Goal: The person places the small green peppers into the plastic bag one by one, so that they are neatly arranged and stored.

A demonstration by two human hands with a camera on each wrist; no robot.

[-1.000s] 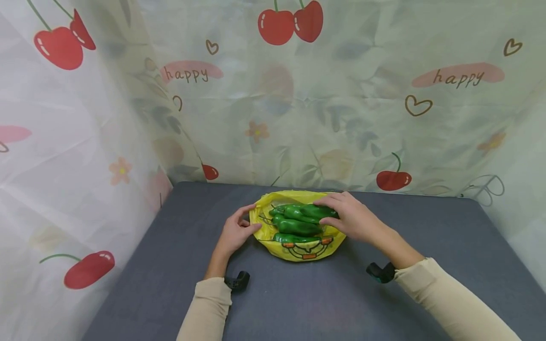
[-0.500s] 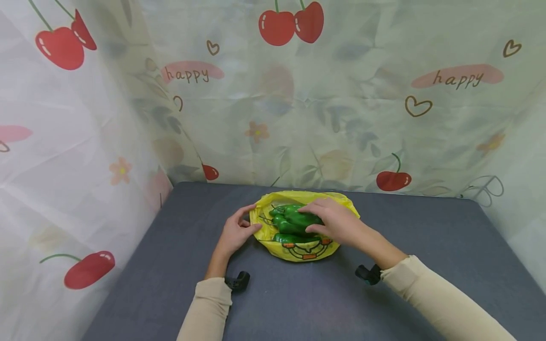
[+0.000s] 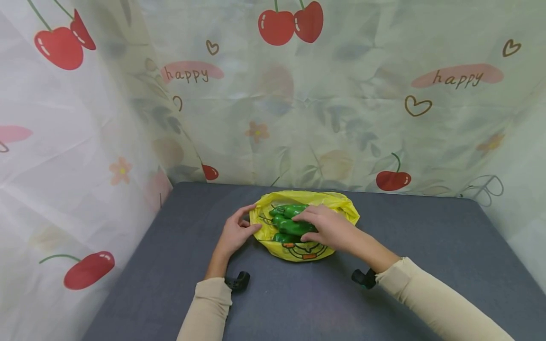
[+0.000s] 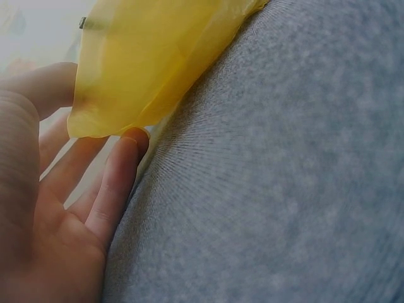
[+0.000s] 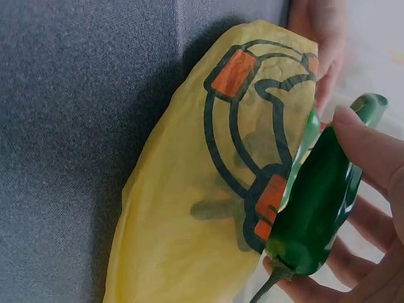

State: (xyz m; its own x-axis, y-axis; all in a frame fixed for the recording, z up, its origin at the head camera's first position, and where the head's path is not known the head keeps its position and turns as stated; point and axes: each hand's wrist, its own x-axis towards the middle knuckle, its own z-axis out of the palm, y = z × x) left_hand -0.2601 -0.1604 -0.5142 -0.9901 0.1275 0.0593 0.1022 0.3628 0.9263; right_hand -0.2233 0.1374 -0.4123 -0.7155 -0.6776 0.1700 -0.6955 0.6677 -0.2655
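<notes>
A yellow plastic bag [image 3: 315,253] with a black and orange print lies open on the table, several green peppers [image 3: 294,228] inside. My left hand [image 3: 234,232] is at its left rim; in the left wrist view the thumb goes behind the bag's [image 4: 145,69] edge while other fingers meet its corner, so the hand holds the rim. Over the bag's right part, my right hand [image 3: 330,228] grips one green pepper [image 5: 319,196], thumb on one side and fingers on the other. That pepper's stem points down in the right wrist view; the hand mostly hides it in the head view.
A dark grey cloth covers the table [image 3: 290,303]. Patterned white curtains [image 3: 307,109] hang behind it and on both sides. A thin looped cord [image 3: 486,189] is near the back right corner.
My right hand has moved left and slightly nearer across the peppers, uncovering the bag's right rim. The left hand and the bag have stayed in place.
</notes>
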